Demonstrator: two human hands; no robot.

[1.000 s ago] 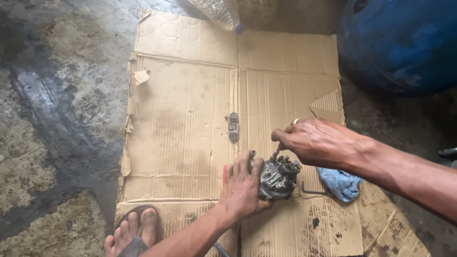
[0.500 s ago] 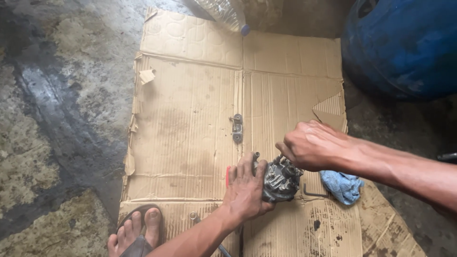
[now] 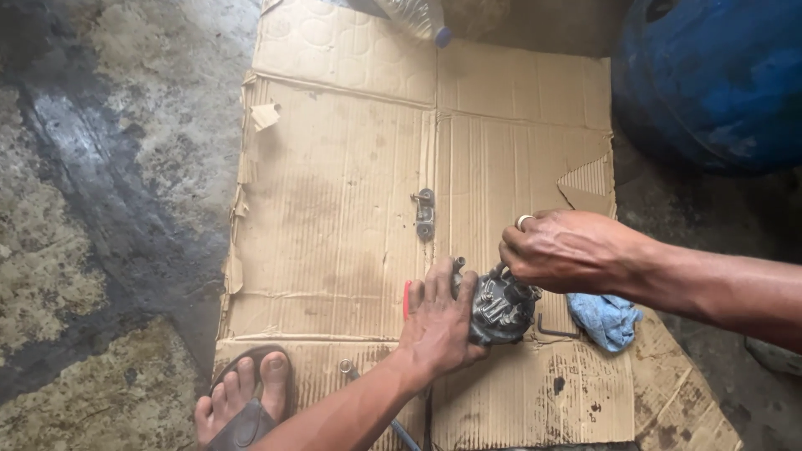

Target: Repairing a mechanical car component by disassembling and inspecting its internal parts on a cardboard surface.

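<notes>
Engine part (image 3: 501, 307) sits on the cardboard (image 3: 334, 209), your left hand (image 3: 439, 321) clasping its side, your right hand (image 3: 568, 250) pinched closed on top; greasy metal could slip and roll.

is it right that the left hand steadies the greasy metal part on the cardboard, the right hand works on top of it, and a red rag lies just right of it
Not quite: the rag is blue, not red, as the head view shows. The rest holds: the left hand steadies the metal part on the cardboard, and the right hand works on top of it.
</notes>
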